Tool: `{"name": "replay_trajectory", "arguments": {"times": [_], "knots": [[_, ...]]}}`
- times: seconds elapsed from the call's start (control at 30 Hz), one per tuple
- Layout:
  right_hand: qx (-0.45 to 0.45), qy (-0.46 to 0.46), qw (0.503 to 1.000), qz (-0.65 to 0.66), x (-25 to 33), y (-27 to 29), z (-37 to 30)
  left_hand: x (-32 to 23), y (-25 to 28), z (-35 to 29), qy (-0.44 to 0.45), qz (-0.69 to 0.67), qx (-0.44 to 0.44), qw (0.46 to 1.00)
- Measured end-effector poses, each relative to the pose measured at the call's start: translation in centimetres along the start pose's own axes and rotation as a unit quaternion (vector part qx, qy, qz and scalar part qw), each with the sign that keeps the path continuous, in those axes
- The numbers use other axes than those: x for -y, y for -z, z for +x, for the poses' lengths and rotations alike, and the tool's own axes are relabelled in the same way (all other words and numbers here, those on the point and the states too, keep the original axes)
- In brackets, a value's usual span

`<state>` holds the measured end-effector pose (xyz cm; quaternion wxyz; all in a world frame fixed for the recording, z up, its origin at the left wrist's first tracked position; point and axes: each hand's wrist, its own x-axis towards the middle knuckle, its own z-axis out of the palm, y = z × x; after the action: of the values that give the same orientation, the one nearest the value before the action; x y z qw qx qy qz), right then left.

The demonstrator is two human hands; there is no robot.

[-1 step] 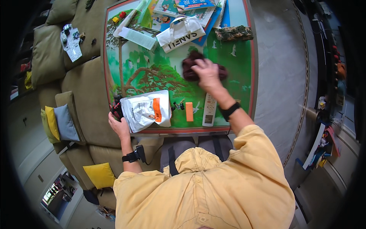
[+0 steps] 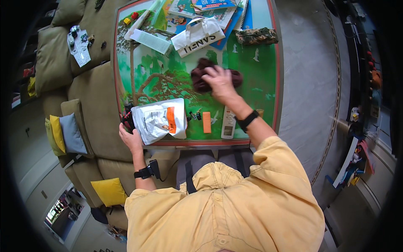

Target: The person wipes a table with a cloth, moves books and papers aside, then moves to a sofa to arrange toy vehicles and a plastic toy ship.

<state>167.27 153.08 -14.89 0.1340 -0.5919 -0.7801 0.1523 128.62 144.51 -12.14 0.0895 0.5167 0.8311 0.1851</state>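
Right hand (image 2: 221, 86) atop dark-brown cloth (image 2: 200, 80), cloth showing both sides (grip or mere press, cannot tell)

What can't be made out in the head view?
Head view:
Right hand: palm hidden by its back; fingers blurred.
Tabletop under the dark brown cloth: covered.
Remote control: far end behind the right wrist.
Black-and-red object: kind unclear, partly behind left hand.
Topmost blue book: cut by upper edge.

A square yellow cushion (image 2: 109, 192) lies on the olive-brown sofa (image 2: 98, 109).
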Motion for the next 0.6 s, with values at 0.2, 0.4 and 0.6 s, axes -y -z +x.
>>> {"name": "replay_trajectory", "arguments": {"times": [0.2, 0.4, 0.6], "knots": [[-0.008, -0.005, 1.000, -0.008, -4.5, 2.2, -1.0, -2.9, 1.9, -4.9, 0.007, 0.020, 0.009, 1.000], [-0.012, -0.245, 0.967, -0.065, -15.2, 6.9, -8.2, -5.7, 0.0, -9.5, -0.064, -0.042, 0.028, 0.997], [-0.012, -0.265, 0.962, -0.068, -12.1, 7.8, -15.9, -15.4, -1.7, -14.8, -0.259, -0.136, 0.167, 0.942]]}}
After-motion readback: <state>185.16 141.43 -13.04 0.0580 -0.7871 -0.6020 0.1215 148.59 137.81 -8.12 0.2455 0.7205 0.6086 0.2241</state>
